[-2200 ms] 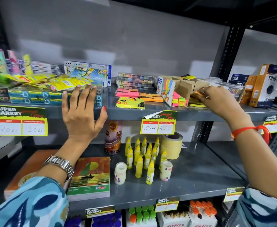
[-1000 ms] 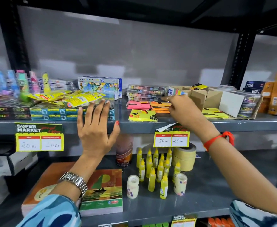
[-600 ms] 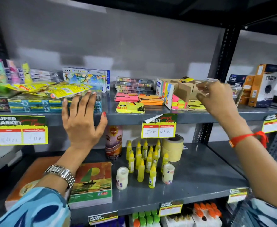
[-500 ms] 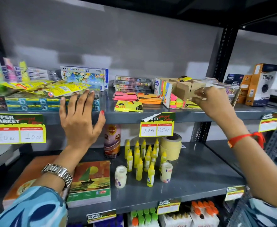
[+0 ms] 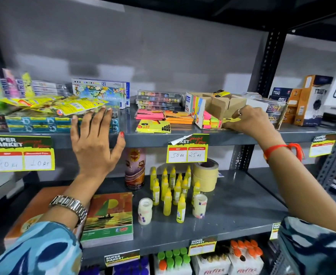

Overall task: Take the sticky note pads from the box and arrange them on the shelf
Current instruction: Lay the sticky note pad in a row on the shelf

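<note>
Right hand (image 5: 249, 121) is curled, knuckles up, at the mouth of the cardboard box (image 5: 220, 106) on the upper shelf (image 5: 232, 136); thumb and fingers pinch a thin yellow sticky note pad (image 5: 231, 120), only its near edge visible between the fingers. Grip looks like a light pinch, not a full wrap; the far side of the pad is hidden by the hand. Left hand (image 5: 95, 143) is flat and spread, holding nothing, palm braced on the shelf lip with fingertips (image 5: 103, 110) touching the blue packs (image 5: 60, 124). Step in hand, as judged: drawing this pad out to join those already laid down. To do it well, keep the pad level, slide it out low along the shelf surface, and clear the box flap and the standing neon flag pads (image 5: 211, 122) at the opening so nothing tips. Laid stock sits left of the box: pink pads (image 5: 149, 115), orange pads (image 5: 178, 118), and a yellow pack (image 5: 153, 127) in front, near the shelf edge. The held pad lies flat, broad face up, long axis apparently running left-right along the shelf; its printed end cannot be made out. The free spot beside the yellow pack looks the likely target.
</note>
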Available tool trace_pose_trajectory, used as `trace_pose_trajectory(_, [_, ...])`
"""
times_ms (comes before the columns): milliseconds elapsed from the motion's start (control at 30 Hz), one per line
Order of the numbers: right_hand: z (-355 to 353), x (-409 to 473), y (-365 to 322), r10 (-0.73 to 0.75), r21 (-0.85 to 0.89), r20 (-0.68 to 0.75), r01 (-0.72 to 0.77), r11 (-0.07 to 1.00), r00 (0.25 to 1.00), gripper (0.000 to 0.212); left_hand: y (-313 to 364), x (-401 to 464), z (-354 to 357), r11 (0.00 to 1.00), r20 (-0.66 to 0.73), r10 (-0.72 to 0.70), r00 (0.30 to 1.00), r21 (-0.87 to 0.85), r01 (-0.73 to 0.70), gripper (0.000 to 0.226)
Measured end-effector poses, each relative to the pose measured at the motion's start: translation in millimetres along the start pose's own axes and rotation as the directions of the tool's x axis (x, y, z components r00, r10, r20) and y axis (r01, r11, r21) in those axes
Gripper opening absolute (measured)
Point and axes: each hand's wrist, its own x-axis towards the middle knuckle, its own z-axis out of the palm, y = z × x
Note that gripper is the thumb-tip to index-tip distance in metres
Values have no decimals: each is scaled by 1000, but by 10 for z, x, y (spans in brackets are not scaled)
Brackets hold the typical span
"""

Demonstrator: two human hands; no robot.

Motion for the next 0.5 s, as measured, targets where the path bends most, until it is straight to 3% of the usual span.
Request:
trace_pose_trajectory(167, [-20, -103, -53, 75, 160, -206, -42, 986, 976, 54, 2, 9, -10, 1000, 11, -3, 1000, 0, 3, 56])
trace_pose_trajectory(333, [-210, -255, -206, 165, 249, -468, -49, 967, 868, 64, 0, 31, -19, 1000, 3, -6, 1000, -2, 6, 56])
trace_pose_trajectory(433, [-330, -440, -418, 181, 348, -597, 49, 936, 782, 63, 9, 35, -34, 1000, 5, 1, 1000, 0, -1, 56])
trace_pose_trajectory(500, [-329, -589, -661, 154, 395, -621, 137, 908, 768, 61, 5, 35, -33, 1000, 6, -1, 1000, 3, 1, 56])
